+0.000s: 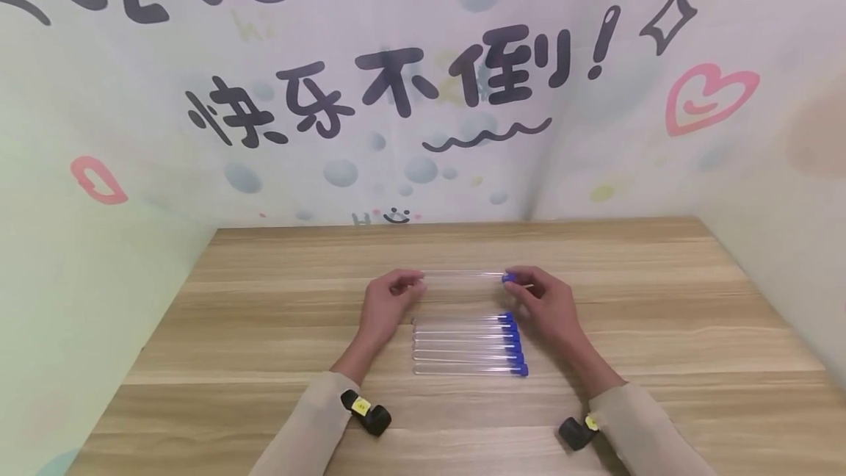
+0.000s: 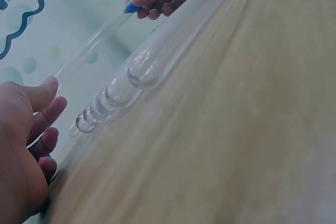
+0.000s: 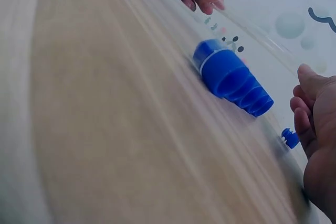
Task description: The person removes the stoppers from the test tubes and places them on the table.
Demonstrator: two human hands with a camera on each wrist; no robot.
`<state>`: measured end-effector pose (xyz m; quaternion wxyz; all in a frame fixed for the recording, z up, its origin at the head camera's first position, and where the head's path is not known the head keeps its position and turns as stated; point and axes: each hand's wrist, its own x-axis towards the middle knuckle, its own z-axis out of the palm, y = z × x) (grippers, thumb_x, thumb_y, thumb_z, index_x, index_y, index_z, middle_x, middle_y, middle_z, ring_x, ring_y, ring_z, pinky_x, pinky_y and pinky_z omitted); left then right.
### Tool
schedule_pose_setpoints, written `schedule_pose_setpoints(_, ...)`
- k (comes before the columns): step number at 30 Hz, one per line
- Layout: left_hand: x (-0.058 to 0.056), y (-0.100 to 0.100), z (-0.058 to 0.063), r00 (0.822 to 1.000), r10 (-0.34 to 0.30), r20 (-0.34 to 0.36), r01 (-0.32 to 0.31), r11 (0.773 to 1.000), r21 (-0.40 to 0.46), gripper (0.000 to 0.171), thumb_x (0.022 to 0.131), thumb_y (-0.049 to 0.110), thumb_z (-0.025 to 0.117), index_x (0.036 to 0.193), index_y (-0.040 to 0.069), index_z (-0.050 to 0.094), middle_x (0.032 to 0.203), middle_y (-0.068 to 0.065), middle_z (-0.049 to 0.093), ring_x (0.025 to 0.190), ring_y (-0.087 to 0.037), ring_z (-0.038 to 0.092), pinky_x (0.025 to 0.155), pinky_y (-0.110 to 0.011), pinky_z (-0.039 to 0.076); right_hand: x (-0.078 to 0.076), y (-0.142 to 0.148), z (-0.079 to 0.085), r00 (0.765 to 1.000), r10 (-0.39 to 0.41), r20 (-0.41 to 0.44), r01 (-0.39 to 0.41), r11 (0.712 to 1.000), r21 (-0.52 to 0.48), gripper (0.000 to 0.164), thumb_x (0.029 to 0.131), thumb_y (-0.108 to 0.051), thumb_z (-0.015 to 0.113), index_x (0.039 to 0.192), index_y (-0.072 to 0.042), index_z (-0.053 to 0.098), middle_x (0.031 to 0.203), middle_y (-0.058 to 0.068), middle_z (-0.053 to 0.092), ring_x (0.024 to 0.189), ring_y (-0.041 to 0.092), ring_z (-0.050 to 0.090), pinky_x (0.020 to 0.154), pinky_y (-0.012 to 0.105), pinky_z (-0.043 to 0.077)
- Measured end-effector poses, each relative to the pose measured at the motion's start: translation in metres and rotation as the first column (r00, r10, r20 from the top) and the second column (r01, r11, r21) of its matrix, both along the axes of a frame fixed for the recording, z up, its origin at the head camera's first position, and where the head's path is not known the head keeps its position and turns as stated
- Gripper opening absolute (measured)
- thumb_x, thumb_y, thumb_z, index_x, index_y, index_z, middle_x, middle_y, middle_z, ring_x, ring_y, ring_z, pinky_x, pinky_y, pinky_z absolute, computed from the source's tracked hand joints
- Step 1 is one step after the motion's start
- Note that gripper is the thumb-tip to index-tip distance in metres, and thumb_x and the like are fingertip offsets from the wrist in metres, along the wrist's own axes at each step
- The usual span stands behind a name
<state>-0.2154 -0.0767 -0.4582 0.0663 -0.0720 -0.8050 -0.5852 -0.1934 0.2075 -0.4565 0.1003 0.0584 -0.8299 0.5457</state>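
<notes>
A clear test tube with a blue cap (image 1: 463,275) is held level above the table, beyond a row of similar tubes. My left hand (image 1: 388,303) pinches its rounded end between thumb and finger. At the capped end my right hand (image 1: 547,307) pinches the blue cap (image 2: 131,8), seen in the left wrist view. Nearer to me, several capped test tubes (image 1: 463,369) lie side by side, all caps to the right. The right wrist view shows their blue caps (image 3: 228,74) close up; there my fingers hide the held tube's cap.
The wood-grain table (image 1: 264,344) reaches back to a printed white cloth (image 1: 317,189) with dark lettering. Pale walls (image 1: 780,241) border it left and right. A black wrist camera (image 1: 377,419) sits on each sleeve.
</notes>
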Motion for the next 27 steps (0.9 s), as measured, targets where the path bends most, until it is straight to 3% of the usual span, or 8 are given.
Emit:
schedule_pose_setpoints(6, -0.0023, 0.0043, 0.0016, 1.0, 0.003, -0.004, -0.003, 0.999, 0.049, 0.013, 0.084, 0.02, 0.075, 0.097, 0.017, 0.073, 0.086, 0.004, 0.067, 0.079, -0.017, 0.057, 0.071, -0.03, 0.046, -0.0007, 0.0016, 0.0006, 1.0, 0.009, 0.016, -0.009, 1.0, -0.006, 0.028, 0.086, -0.031, 0.072, 0.109, -0.015, 0.07, 0.094, 0.002, 0.066, 0.084, 0.02, 0.063, 0.069, 0.025, 0.051)
schedule_pose_setpoints(12, -0.001, 0.0041, 0.0007, 1.0, 0.003, -0.001, -0.003, 1.0, 0.02, 0.014, 0.083, 0.021, 0.076, 0.097, 0.017, 0.073, 0.086, 0.005, 0.067, 0.078, -0.016, 0.057, 0.069, -0.028, 0.046, 0.0003, -0.0004, 0.0002, 1.0, 0.014, -0.001, -0.014, 1.0, -0.023, 0.025, 0.086, -0.026, 0.073, 0.107, -0.012, 0.071, 0.091, 0.005, 0.067, 0.082, 0.02, 0.062, 0.069, 0.022, 0.049)
schedule_pose_setpoints(17, 0.0013, 0.0024, 0.0002, 1.0, -0.006, -0.005, 0.006, 1.0, -0.003, 0.014, 0.083, 0.021, 0.076, 0.096, 0.02, 0.073, 0.086, 0.005, 0.066, 0.078, -0.016, 0.055, 0.069, -0.027, 0.045, 0.0021, -0.0026, -0.0012, 1.0, -0.025, -0.018, 0.025, 1.0, -0.001, 0.024, 0.084, -0.028, 0.074, 0.104, -0.015, 0.072, 0.091, 0.0, 0.068, 0.082, 0.017, 0.061, 0.069, 0.022, 0.049)
schedule_pose_setpoints(27, 0.0034, 0.0029, 0.0011, 0.996, -0.073, -0.043, 0.075, 0.996, 0.044, 0.015, 0.08, 0.024, 0.079, 0.092, 0.017, 0.075, 0.083, 0.001, 0.064, 0.076, -0.019, 0.051, 0.066, -0.025, 0.042, 0.0026, 0.0003, -0.0002, 0.992, -0.106, -0.062, 0.108, 0.993, 0.043, 0.024, 0.082, -0.032, 0.075, 0.101, -0.016, 0.074, 0.096, -0.005, 0.071, 0.086, 0.012, 0.064, 0.071, 0.02, 0.049)
